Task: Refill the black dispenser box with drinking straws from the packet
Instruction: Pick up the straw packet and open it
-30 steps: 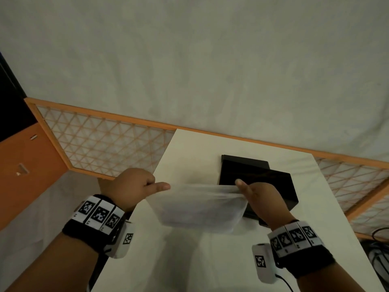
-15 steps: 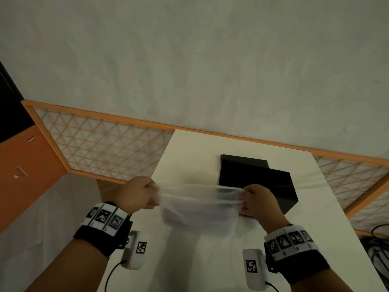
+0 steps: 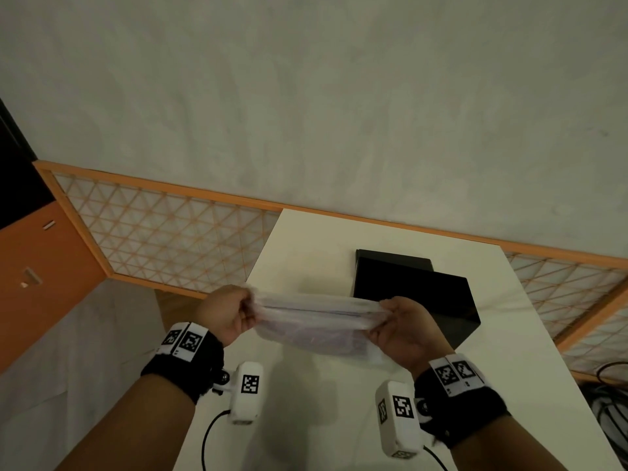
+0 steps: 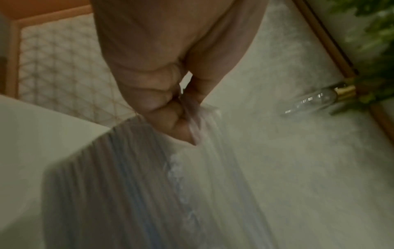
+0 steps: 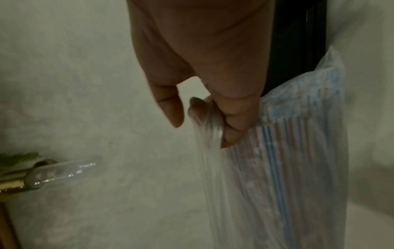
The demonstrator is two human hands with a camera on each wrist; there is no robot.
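**Packet of straws stretched between two hands above the table**

The white table (image 3: pixel 339 253) runs up to a grey wall (image 3: pixel 306 96), with a lattice screen (image 3: pixel 163 239) along its far and left sides. The black box (image 3: pixel 418 297) sits toward the table's far right, bare tabletop to its left and in front. Just in front of the box, lifted off the table, hangs the clear packet (image 3: pixel 312 321), its striped straws (image 5: pixel 277 151) lying side by side inside. The left hand (image 3: pixel 226 312) clenches the packet's left top edge between curled fingers and thumb; the right hand (image 3: pixel 402 326) pinches the right end the same way, plastic bunched in its fingers (image 5: pixel 234 121).
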